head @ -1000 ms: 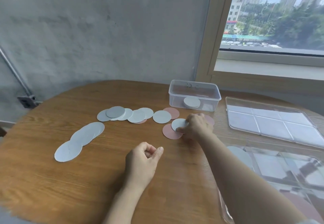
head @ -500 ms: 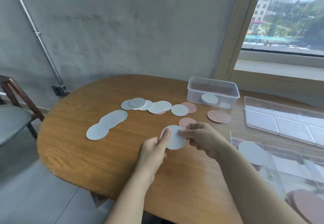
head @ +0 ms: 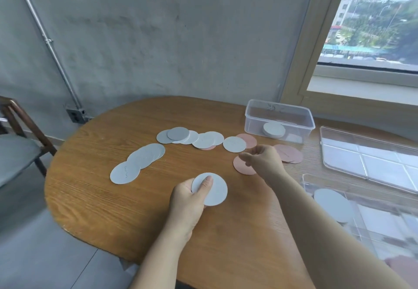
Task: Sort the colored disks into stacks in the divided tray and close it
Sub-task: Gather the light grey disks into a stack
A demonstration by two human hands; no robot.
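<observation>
Near the front of the wooden tabletop (head: 108,209), our left hand (head: 187,200) grips a white disk (head: 213,192), thumb pressed flat on its face and fingers curled beneath. Our right hand (head: 263,163) hangs farther back, apart from the left, fingers curled above a single pink disk (head: 242,168); we cannot tell whether they touch it or hold anything. Behind lie a lone white disk (head: 234,144), a small pile of pink disks (head: 290,154), an overlapping row of white and grey disks (head: 187,137) and a fanned run of white disks (head: 140,159). At our right the clear divided tray (head: 305,187) stands open with one large white disk (head: 333,205) in a compartment, and a flat clear lid (head: 371,159) lies just beyond it. A small clear box (head: 280,110) at the back holds a short white stack (head: 273,130).
</observation>
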